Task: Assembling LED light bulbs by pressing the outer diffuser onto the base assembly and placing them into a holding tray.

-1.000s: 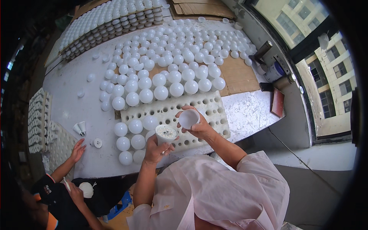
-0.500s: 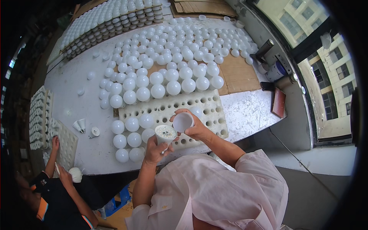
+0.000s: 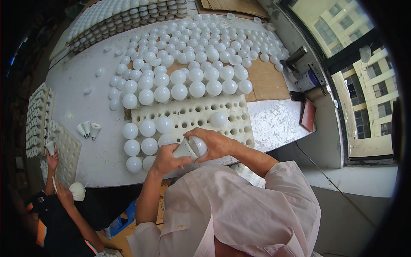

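Note:
My left hand (image 3: 165, 160) is closed around the white cone-shaped bulb base (image 3: 184, 149), which is tilted on its side. In my right hand (image 3: 217, 144) is a white dome bulb cover (image 3: 198, 146), its rim up against the wide end of the base; whether it is seated cannot be seen. Both hands are at the near edge of a pale foam tray (image 3: 192, 116) with rows of holes. Round-topped bulbs (image 3: 149, 146) stand at the tray's left, and a lone bulb (image 3: 219, 119) stands beyond my right hand.
Many white domes (image 3: 197, 89) crowd the table behind the tray, partly over cardboard (image 3: 267, 81). Bulb bases (image 3: 87, 127) lie at left. A co-worker's hand (image 3: 52, 159) holds another base (image 3: 50, 148) by a holed tray (image 3: 68, 156). Flasks (image 3: 297, 55) and a red-brown box (image 3: 308, 115) stand right.
The cover and base, apart before, have come together, and the base has tipped from upright to sideways. Far left, the co-worker's hand has raised a base; the loose bases now lie closer together.

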### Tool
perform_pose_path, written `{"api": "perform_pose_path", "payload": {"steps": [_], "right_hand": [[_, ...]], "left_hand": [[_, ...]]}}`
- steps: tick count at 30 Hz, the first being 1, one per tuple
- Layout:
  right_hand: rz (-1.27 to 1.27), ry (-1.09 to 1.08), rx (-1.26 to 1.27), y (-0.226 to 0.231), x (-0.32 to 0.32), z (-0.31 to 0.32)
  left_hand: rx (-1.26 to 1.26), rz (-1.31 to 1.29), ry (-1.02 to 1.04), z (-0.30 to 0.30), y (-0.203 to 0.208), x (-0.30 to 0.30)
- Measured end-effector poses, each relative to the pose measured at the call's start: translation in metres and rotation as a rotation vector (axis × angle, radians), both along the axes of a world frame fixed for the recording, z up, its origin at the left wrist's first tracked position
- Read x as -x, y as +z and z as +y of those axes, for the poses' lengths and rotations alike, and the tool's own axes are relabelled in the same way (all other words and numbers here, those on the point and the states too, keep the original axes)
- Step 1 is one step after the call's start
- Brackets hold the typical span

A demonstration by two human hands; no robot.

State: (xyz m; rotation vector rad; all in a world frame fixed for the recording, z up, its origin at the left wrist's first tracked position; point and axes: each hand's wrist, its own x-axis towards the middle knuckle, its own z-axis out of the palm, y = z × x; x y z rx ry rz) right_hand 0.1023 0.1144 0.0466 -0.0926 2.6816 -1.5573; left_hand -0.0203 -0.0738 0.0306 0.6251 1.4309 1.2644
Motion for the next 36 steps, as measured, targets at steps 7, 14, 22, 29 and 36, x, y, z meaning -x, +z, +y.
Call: {"api": "perform_pose_path", "payload": {"steps": [7, 14, 22, 29, 36], "right_hand": [[-0.1, 0.082, -0.165, 0.006, 0.007, -0.022], [-0.226, 0.084, -0.132, 0.007, 0.016, -0.04], [0.515, 0.069, 0.092, -0.027, 0.021, -0.062], [0.487, 0.075, 0.107, -0.024, 0.02, -0.07], [0.37, -0.028, 0.121, -0.031, 0.015, -0.086]], "left_hand": [[-0.001, 0.051, -0.051, -0.015, -0.011, 0.002], [0.006, -0.069, -0.075, -0.029, -0.01, 0.007], [-0.085, -0.103, -0.109, -0.037, 0.01, 0.01], [-0.069, -0.126, -0.112, -0.048, -0.004, 0.006], [0.049, -0.173, -0.142, -0.06, -0.014, 0.02]]}}
